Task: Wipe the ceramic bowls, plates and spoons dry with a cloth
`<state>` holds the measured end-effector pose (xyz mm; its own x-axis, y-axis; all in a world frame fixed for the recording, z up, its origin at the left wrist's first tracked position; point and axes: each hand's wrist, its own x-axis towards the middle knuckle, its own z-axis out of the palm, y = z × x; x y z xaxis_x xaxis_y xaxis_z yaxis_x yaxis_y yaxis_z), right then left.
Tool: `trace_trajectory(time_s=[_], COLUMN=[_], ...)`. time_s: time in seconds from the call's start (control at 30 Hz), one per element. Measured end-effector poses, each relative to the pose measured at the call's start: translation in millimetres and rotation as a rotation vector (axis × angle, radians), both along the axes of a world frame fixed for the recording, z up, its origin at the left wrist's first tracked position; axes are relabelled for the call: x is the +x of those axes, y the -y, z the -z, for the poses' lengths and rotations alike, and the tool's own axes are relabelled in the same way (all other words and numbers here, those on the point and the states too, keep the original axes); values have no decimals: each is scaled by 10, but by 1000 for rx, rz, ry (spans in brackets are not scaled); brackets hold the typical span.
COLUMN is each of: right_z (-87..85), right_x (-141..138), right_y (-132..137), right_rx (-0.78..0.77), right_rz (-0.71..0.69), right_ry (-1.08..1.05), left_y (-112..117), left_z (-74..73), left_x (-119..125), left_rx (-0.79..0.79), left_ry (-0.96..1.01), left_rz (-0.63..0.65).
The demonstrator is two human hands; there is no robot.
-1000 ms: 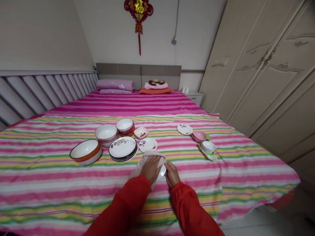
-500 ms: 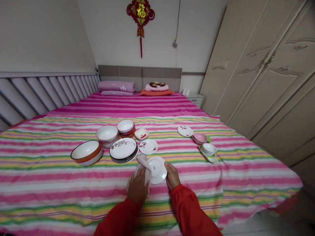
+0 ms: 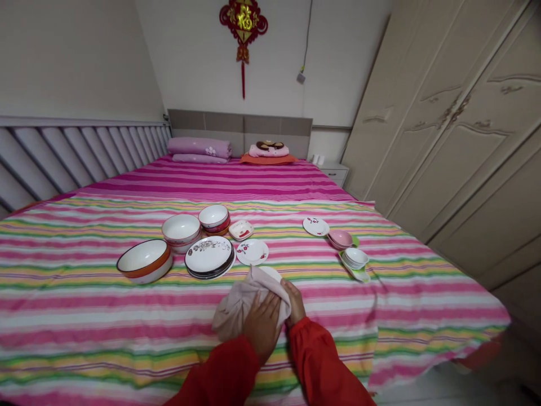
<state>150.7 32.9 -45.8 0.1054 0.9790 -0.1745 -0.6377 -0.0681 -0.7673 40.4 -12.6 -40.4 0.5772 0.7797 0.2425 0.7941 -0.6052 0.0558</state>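
Observation:
My left hand (image 3: 262,324) presses a pale pinkish-grey cloth (image 3: 234,307) over a small white plate (image 3: 271,273), with its fingers stretched across the fabric. Only the plate's far edge shows; the cloth covers the rest. Gripping the plate at its right side is my right hand (image 3: 296,301), its fingertips partly behind plate and cloth. Just beyond lies a small flowered plate (image 3: 252,252). To its left is a stack of dark-rimmed plates (image 3: 209,255), and behind it a squarish small dish (image 3: 241,230).
An orange-banded bowl (image 3: 146,261), a wide white bowl (image 3: 181,229) and stacked bowls (image 3: 213,217) stand at left. On the right are another flowered plate (image 3: 315,226), pink bowls (image 3: 340,238) and small white bowls (image 3: 356,257). A striped cloth (image 3: 105,316) covers the bed beneath everything.
My left hand and the cloth have moved right, onto the plate, hiding most of it. The cloth is spread wider. My right hand keeps its hold on the plate.

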Motion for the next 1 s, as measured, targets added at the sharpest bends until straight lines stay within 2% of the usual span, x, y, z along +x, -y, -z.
trace_trajectory(time_s=[0.1, 0.33, 0.5, 0.57, 0.67, 0.8, 0.9, 1.0], right_z=[2, 42, 117, 124, 114, 102, 112, 129], right_x=[14, -40, -36, -31, -31, -34, -33, -31], right_y=[-22, -73, -76, -69, -56, -47, -54, -67], right_rx=[-11, 64, 27, 34, 49, 55, 67, 72], right_rz=[21, 33, 13, -6, -26, -23, 0, 6], right_ry=[-79, -31, 17, 37, 40, 49, 43, 27], left_y=[-138, -329, -541, -582, -523, -296, -205, -277], left_z=[-143, -203, -310, -289, -163, 0, 12, -38], left_x=[104, 110, 109, 57, -106, -324, -328, -211], left_rx=[-61, -58, -144, -137, -57, -4, -5, -3], left_ry=[34, 114, 194, 234, 255, 187, 145, 153], left_rz=[-2, -92, -173, -215, -227, -113, -31, -28])
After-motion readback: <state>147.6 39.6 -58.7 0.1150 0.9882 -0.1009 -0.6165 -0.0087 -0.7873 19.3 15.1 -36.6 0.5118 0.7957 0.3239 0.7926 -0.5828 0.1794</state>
